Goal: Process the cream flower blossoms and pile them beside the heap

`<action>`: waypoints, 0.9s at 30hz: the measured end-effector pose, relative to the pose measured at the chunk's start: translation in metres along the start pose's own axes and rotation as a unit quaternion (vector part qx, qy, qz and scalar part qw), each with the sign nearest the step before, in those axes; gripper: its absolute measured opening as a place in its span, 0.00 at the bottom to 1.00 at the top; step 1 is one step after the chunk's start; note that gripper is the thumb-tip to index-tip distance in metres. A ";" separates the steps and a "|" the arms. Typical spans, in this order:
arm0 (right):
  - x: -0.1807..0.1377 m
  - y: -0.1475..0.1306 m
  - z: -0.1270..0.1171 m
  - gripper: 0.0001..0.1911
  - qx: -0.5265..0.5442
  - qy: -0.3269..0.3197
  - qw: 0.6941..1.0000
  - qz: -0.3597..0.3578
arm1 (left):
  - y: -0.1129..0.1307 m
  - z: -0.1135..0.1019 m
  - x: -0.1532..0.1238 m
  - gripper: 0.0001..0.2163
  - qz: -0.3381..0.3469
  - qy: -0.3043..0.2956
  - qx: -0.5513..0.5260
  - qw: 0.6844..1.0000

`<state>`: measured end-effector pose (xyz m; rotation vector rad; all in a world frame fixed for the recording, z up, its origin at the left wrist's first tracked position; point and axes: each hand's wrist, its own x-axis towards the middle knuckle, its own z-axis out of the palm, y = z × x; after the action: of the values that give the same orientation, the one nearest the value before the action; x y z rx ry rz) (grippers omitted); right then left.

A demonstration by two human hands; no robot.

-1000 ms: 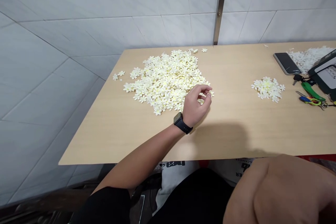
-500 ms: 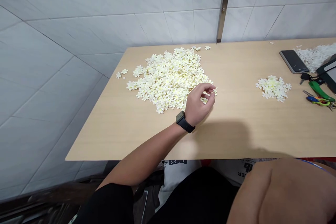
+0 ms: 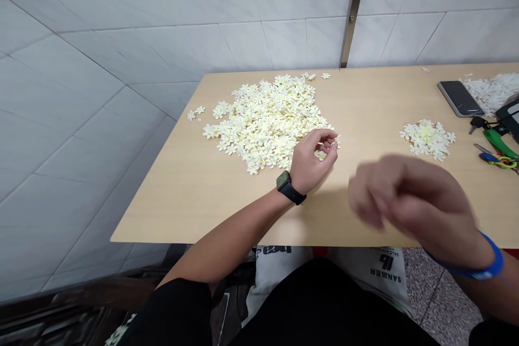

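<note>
A big heap of white artificial flowers [image 3: 271, 119] with pale yellow centres lies on the wooden table [image 3: 170, 200]. At the heap's near right edge is my left hand [image 3: 313, 159], wearing a black watch [image 3: 287, 186]. Its thumb and fingers are closed in a pinch, with white flower petals [image 3: 338, 142] showing at the fingertips. My right hand [image 3: 417, 200], a blue band [image 3: 488, 259] on its wrist, is above the table's front right part. Its fingers look curled, but motion smears them, and anything in them cannot be made out.
A smaller pile of flowers [image 3: 427, 138] lies to the right. Farther right are a phone [image 3: 460, 98], keys with a green holder [image 3: 500, 143] and a heap of thin white pieces [image 3: 490, 92]. Tiled wall [image 3: 263, 0] bounds the table's back. White printed sacks [image 3: 365, 270] show below.
My right hand has come up from the lower right to over the table. The left hand keeps its pinch at the heap's edge. The whole view has shifted slightly.
</note>
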<state>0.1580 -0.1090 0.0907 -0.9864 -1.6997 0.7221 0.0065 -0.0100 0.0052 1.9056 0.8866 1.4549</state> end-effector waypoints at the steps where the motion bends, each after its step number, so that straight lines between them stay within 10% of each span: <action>1: 0.007 0.009 0.002 0.12 -0.021 0.014 1.000 -0.004 | 0.000 0.000 0.000 0.06 0.006 0.003 -0.004 1.000; 9: 0.017 0.086 0.022 0.08 -0.104 0.123 0.987 -0.015 | -0.002 0.002 -0.002 0.05 0.015 0.016 0.007 1.000; 27: 0.014 0.098 0.014 0.07 0.035 0.162 0.985 0.049 | 0.001 0.002 -0.004 0.10 0.090 -0.046 0.006 0.995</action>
<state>0.1692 -0.0486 0.0116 -1.0807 -1.3425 0.6413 0.0083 -0.0142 0.0031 2.0882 0.6974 1.4520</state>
